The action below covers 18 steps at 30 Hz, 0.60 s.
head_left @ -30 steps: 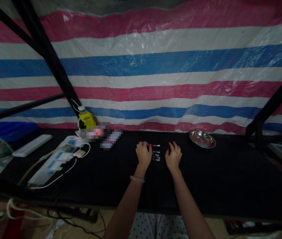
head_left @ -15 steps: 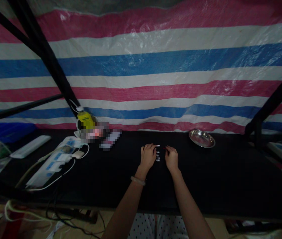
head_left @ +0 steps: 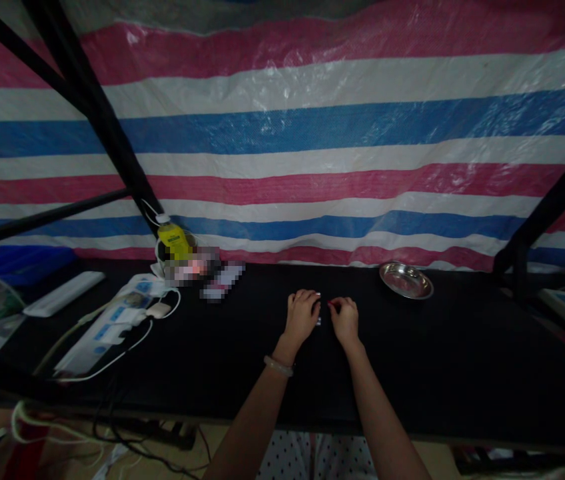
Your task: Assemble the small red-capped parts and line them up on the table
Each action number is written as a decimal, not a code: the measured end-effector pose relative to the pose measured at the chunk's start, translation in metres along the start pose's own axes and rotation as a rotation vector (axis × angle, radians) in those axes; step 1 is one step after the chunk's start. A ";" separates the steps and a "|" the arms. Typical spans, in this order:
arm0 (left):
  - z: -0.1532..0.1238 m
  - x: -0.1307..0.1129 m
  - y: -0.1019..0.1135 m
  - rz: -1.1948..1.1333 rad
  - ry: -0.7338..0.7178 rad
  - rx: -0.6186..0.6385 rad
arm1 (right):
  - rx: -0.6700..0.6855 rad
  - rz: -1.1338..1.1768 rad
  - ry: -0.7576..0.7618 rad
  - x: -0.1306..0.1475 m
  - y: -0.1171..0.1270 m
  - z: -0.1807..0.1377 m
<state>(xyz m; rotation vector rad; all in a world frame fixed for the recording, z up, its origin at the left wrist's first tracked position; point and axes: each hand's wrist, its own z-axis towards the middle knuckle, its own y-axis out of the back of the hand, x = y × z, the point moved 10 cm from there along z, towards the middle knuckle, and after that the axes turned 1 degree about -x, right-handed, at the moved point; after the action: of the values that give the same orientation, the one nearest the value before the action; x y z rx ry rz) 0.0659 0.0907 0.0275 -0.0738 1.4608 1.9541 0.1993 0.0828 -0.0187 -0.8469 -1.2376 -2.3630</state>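
Small shiny silver pieces [head_left: 318, 321] lie on the black tabletop, partly covered by my left hand [head_left: 301, 315]. Its fingers curve forward and its thumb stands apart from them, touching or just above the pieces; another silver glint shows at its fingertips. What kind of pieces these are is too small to tell. Just to the right, my right hand [head_left: 345, 321] rests low over the table with thumb and fingers pinched together. A dark red spot shows at its fingertips, and I cannot make out whether something is held there. A pale bracelet [head_left: 278, 366] circles my left wrist.
A round metal dish [head_left: 406, 280] sits at the back right. Towards the left are a yellow bottle [head_left: 173, 240], blurred-out items [head_left: 223, 280], a white power strip [head_left: 107, 327] with cables, a long white box [head_left: 65, 293] and a blue case [head_left: 17, 267]. Striped sheeting [head_left: 312, 127] hangs behind.
My left hand has shifted slightly right and now covers more of the row of silver pieces. My right hand has barely moved; its fingers look more closely pinched.
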 end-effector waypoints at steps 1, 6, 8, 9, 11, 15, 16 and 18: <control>0.000 -0.002 0.000 -0.004 -0.013 0.006 | 0.002 -0.007 -0.001 0.000 0.000 0.000; 0.000 -0.007 -0.001 -0.025 -0.071 0.013 | -0.009 0.084 -0.024 0.002 0.003 0.000; 0.000 -0.008 0.000 -0.042 -0.084 -0.005 | -0.021 0.230 -0.025 0.006 0.004 0.001; 0.001 -0.007 0.001 -0.050 -0.083 -0.015 | -0.023 0.307 -0.023 0.009 0.005 0.001; 0.001 -0.005 0.001 -0.070 -0.068 -0.027 | -0.028 0.429 -0.016 0.015 0.006 0.002; 0.002 0.000 0.004 -0.123 -0.034 -0.058 | -0.035 0.553 -0.030 0.021 0.008 0.002; 0.001 0.001 0.005 -0.133 -0.032 -0.074 | -0.028 0.579 -0.036 0.022 0.008 0.001; 0.001 0.001 0.007 -0.146 -0.038 -0.108 | -0.011 0.629 -0.050 0.021 0.006 0.001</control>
<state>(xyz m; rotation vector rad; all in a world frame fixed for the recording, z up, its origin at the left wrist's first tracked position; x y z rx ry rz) 0.0616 0.0908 0.0331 -0.1853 1.2878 1.9044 0.1868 0.0800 -0.0010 -1.1085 -0.8115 -1.8481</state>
